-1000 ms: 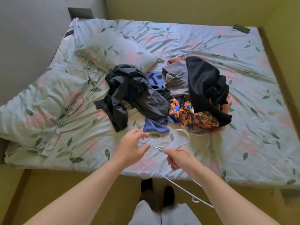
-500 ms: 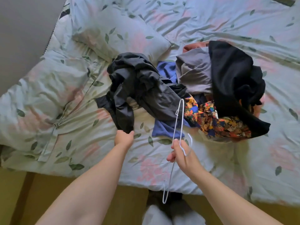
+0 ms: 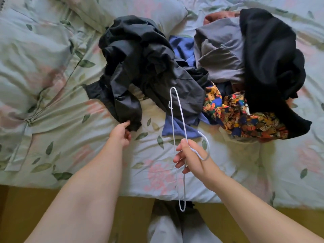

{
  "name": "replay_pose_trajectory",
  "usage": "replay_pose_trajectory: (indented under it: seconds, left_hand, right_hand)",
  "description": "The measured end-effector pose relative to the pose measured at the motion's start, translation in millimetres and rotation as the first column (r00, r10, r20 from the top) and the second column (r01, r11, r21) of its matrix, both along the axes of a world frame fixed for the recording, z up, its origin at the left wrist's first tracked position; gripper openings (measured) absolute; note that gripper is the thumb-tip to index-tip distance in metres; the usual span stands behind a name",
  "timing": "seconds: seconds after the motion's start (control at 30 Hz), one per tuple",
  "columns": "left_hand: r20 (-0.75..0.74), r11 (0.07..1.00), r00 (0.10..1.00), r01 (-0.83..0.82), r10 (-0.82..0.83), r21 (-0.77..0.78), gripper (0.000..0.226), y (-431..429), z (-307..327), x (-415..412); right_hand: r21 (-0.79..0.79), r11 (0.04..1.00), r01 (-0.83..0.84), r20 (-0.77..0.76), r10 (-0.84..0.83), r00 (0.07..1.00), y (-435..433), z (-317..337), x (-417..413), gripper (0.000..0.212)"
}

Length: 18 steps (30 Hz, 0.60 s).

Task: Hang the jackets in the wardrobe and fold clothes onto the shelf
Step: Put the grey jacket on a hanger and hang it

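1. White wire hanger [image 3: 181, 118] was in the right hand [image 3: 191, 158], fingers curled round it near the neck. The hook looped out to the right of that hand.
2. Hanger was pretty much edge-on to the camera: one end up over the clothes, the other hanging down past the bed [image 3: 70, 137] edge.
3. Left hand [image 3: 121, 133] was on the near tip of the dark grey jacket [image 3: 140, 58], thumb and fingers pinching the fabric there.
4. That jacket lay crumpled on the bed, on the left side of the clothes pile, just below a pillow [image 3: 140, 7].
5. Rest of the pile was a blue garment [image 3: 178, 127] poking out from under the jacket, then a grey one [image 3: 219, 55], a black one [image 3: 270, 58] draped on the right, and a loud patterned one [image 3: 245, 120] at the front.
6. Bedding was pale with leaves and pink flowers, with yellowish floor [image 3: 26, 207] below it.
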<state>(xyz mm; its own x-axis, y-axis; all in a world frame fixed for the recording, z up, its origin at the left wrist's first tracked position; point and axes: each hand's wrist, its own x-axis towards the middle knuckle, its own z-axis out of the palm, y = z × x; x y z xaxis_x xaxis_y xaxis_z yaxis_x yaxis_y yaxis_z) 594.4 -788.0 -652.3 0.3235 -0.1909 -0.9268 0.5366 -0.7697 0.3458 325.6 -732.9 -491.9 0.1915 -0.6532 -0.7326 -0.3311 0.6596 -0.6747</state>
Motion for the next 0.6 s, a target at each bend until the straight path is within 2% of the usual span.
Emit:
replay_pose_trajectory:
  seconds: [0.1,0.2,0.37,0.47,0.53,0.6]
  left_hand:
    - [0.023,0.986,0.986,0.164,-0.165,0.024,0.012,8,18,-5]
    - [0.076,0.979,0.976,0.203,-0.203,0.002,0.008,13,36,-8]
    - [0.028,0.997,0.997,0.071,-0.072,0.031,0.027,12,40,-15]
    - [-0.089,0.988,0.992,-0.082,0.094,0.129,0.023,10,19,-15]
    - [-0.155,0.973,0.966,-0.186,0.207,0.14,0.035,-4,1,-10]
    - [-0.152,0.972,0.965,-0.197,0.215,0.125,0.037,-13,-16,-7]
  right_hand:
    - [0.008,1.0,0.007,0.015,-0.007,1.0,1,17,3,0.041]
    - [-0.036,0.999,-0.017,0.008,0.017,1.0,4,37,3,0.041]
    - [-0.065,0.998,-0.019,-0.021,0.018,1.0,7,49,8,0.041]
    - [-0.059,0.998,-0.002,-0.02,0.001,1.0,14,32,13,0.04]
    - [-0.047,0.998,0.039,0.0,-0.039,0.999,17,20,14,0.04]
    - [-0.025,0.998,0.064,-0.006,-0.064,0.998,21,7,14,0.04]
